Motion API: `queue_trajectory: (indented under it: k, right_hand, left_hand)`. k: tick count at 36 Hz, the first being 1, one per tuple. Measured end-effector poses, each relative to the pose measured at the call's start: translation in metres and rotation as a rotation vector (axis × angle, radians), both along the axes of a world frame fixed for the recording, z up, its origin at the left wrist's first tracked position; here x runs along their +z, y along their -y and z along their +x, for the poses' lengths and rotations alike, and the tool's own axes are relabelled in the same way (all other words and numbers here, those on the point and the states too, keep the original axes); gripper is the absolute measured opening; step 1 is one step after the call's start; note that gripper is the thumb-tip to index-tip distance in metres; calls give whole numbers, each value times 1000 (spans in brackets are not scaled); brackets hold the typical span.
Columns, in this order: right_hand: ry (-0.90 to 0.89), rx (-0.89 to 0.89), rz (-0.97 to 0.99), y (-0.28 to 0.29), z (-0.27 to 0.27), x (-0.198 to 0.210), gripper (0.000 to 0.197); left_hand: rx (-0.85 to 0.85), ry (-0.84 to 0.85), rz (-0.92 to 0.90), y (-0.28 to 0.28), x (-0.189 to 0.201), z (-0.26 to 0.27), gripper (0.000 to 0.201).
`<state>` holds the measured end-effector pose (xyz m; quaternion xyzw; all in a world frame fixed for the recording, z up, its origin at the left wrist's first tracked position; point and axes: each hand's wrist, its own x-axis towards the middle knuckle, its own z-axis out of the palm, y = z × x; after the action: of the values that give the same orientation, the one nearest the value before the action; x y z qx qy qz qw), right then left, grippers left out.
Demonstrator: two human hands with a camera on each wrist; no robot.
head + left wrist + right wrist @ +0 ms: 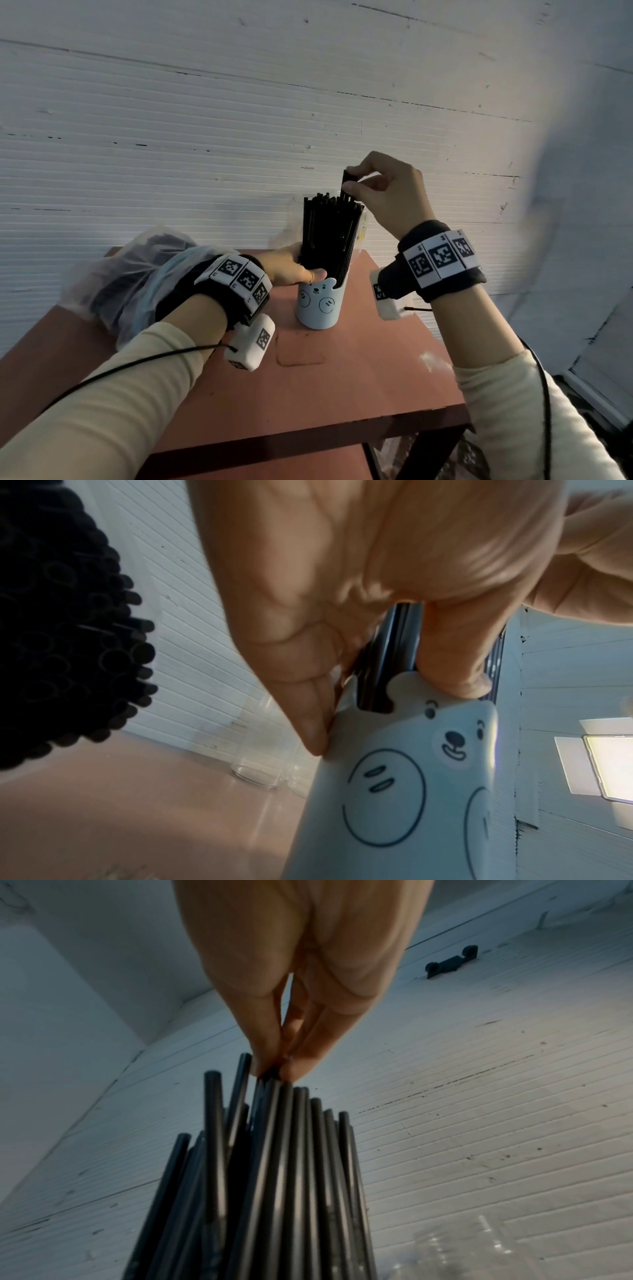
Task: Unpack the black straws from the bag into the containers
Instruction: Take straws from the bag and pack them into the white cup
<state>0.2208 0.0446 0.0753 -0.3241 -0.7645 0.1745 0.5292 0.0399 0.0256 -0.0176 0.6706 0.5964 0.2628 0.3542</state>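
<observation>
Filling: the blue bear cup (319,305) already stands packed with black straws (329,236) that fan out above its rim; by my judgement this container is close to full.
Left to do: the plastic bag (130,274), lying on the table (359,370) at about nine o'clock from the cup, still shows a dark mass of straws inside, so a good share of the unpacking looks undone.
Other containers: clear glass jars (257,767) stand behind the cup near the wall; they look empty, though the view is blurred.
Left hand: the left hand (291,263) wraps round the straw bundle just above the cup rim, thumb on the near side, steadying both.
Right hand: the right hand (383,192) hangs above the bundle at about one o'clock from the cup, wrist raised, thumb and fingers (263,1066) pinching the tops of a few straws that stand higher than the rest.
Step in hand: probably easing those few straws down among the others.
Risk: the crowded bundle may resist, and a hard push could buckle a straw or tip the cup.
</observation>
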Motion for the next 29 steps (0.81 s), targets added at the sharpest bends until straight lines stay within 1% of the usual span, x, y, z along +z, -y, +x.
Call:
queue_trajectory:
  k: [4,7,10,13,15,19,20,22,26,29]
  right_hand:
    - [33,-18,6,-3,3,2,11]
    - [77,-14,-3,-6,4,-7,10]
    - [57,12,10,-8,4,-16,7]
    - [54,25,40,-7,3,-22,4]
    - [66,16,69,-7,4,-26,5]
    - [46,-3,115,-3,4,-39,14]
    - [41,1,131,-2,4,-42,14]
    - [41,14,145,-1,3,-45,17]
    - [-16,54,101,4,4,-44,28]
    - [4,18,179,12,5,-44,31]
  left_hand:
    - [2,9,-9,2,1,-1,61]
    - [7,8,-15,3,2,-1,64]
    - [2,19,-12,3,2,0,60]
    - [-1,24,-12,4,1,-1,69]
    - [2,13,-7,4,0,-1,69]
    - [6,6,13,3,0,0,54]
    - [1,3,13,4,0,1,53]
    - [-3,-10,10,4,1,0,53]
    - [8,4,3,6,1,0,59]
    - [-5,5,8,6,2,2,55]
